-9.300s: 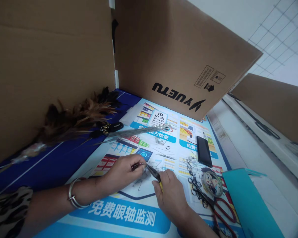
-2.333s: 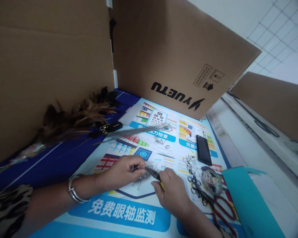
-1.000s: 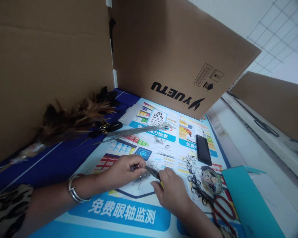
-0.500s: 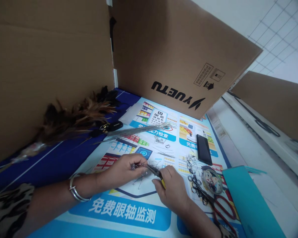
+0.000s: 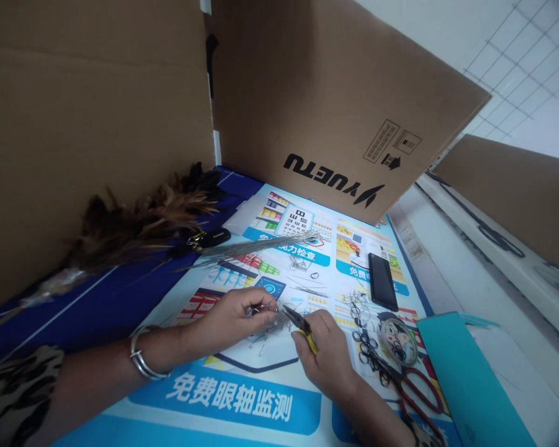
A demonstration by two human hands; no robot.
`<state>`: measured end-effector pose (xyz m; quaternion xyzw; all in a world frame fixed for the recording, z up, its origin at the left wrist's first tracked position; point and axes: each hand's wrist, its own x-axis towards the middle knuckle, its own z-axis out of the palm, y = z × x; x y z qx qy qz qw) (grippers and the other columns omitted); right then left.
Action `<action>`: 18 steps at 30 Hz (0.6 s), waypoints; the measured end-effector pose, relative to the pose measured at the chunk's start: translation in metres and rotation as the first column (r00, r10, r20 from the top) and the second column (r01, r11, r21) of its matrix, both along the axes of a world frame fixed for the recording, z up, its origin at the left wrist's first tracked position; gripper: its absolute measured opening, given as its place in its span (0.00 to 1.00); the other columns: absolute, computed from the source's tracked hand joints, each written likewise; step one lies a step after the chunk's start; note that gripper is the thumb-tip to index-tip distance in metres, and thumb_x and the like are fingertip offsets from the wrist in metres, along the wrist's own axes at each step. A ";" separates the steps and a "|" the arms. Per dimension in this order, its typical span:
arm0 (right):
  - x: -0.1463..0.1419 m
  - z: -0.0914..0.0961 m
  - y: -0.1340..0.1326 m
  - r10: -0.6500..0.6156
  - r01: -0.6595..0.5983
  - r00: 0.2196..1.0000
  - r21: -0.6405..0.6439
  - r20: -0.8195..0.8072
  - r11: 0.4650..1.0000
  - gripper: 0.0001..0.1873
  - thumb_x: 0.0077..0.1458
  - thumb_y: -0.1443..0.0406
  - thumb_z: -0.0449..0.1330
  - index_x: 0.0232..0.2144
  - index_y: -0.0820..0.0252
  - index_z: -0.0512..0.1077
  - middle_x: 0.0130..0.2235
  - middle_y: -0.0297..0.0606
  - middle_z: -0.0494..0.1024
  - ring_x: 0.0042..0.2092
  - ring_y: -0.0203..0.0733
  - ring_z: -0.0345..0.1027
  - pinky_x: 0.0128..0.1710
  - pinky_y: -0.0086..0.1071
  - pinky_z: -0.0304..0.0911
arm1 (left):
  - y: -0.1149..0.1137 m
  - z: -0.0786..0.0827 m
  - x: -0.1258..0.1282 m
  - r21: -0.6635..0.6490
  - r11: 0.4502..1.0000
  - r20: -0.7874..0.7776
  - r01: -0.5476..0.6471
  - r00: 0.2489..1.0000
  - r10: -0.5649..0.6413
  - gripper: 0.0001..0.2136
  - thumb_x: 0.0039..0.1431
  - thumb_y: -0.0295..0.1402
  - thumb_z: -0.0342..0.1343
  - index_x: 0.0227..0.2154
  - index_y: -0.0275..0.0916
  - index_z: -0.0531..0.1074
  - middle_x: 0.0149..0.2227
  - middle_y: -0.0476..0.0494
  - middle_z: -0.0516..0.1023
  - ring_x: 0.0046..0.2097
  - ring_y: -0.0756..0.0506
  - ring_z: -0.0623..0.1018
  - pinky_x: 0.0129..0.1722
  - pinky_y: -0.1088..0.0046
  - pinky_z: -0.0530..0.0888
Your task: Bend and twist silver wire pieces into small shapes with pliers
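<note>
My left hand is closed, thumb against fingers, on a small tangle of thin wire that pokes out beyond the fingertips. In my right hand is a pair of pliers with dark jaws and yellow grips. The jaw tips point left, a short way from the wire and apart from it. Loose bent wire ends lie on the printed sheet below my left hand. Behind my hands rests a bundle of long straight wires.
Right of my right hand lie red-handled scissors, black rings, a round tin, a black phone and a teal case. Brown feathers lie at left. Cardboard panels stand behind and at left.
The pliers have drawn back to the right, away from the wire at my left fingertips. My right hand has moved slightly right with them; my left hand stays nearly in place.
</note>
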<state>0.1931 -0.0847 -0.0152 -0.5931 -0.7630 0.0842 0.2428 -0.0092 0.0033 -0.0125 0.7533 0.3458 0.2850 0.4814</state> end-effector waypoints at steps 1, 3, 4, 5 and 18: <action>0.000 0.000 0.000 -0.013 0.013 1.000 -0.004 -0.015 1.000 0.07 0.57 0.63 0.51 0.37 0.60 0.64 0.36 0.41 0.67 0.39 0.43 0.60 0.37 0.34 0.59 | 0.000 0.000 0.000 -0.004 1.000 0.001 0.000 1.000 0.000 0.06 0.54 0.32 0.52 0.30 0.36 0.72 0.31 0.46 0.75 0.34 0.48 0.73 0.34 0.75 0.69; 0.000 0.000 0.000 -0.038 0.037 0.999 -0.022 -0.030 0.999 0.07 0.57 0.63 0.51 0.37 0.60 0.64 0.37 0.41 0.67 0.39 0.43 0.60 0.37 0.34 0.59 | 0.000 0.001 0.000 -0.009 1.000 0.003 0.000 1.000 0.000 0.06 0.54 0.31 0.52 0.29 0.36 0.72 0.30 0.47 0.75 0.33 0.48 0.73 0.33 0.75 0.69; 0.000 -0.001 0.001 -0.043 0.042 0.999 -0.029 -0.031 0.999 0.07 0.57 0.63 0.51 0.37 0.60 0.64 0.36 0.41 0.67 0.39 0.43 0.60 0.37 0.34 0.59 | 0.000 0.001 0.000 -0.015 1.000 0.003 0.001 1.000 -0.001 0.06 0.54 0.31 0.52 0.29 0.36 0.72 0.30 0.47 0.75 0.33 0.48 0.73 0.33 0.75 0.69; 0.000 -0.001 0.001 -0.042 0.041 0.999 -0.030 -0.030 0.999 0.07 0.57 0.63 0.51 0.37 0.60 0.64 0.36 0.41 0.67 0.39 0.43 0.60 0.37 0.34 0.59 | 0.000 0.001 0.001 -0.026 1.000 0.003 0.000 1.000 0.000 0.06 0.54 0.32 0.52 0.29 0.36 0.72 0.30 0.47 0.74 0.32 0.49 0.72 0.32 0.76 0.69; -0.003 0.002 0.001 0.012 -0.008 0.996 -0.042 0.083 0.999 0.08 0.56 0.62 0.52 0.37 0.60 0.65 0.37 0.41 0.67 0.40 0.43 0.60 0.38 0.35 0.59 | 0.000 0.003 0.001 -0.095 0.995 0.009 0.035 0.999 -0.034 0.06 0.54 0.32 0.52 0.28 0.36 0.71 0.28 0.49 0.71 0.30 0.50 0.69 0.29 0.78 0.66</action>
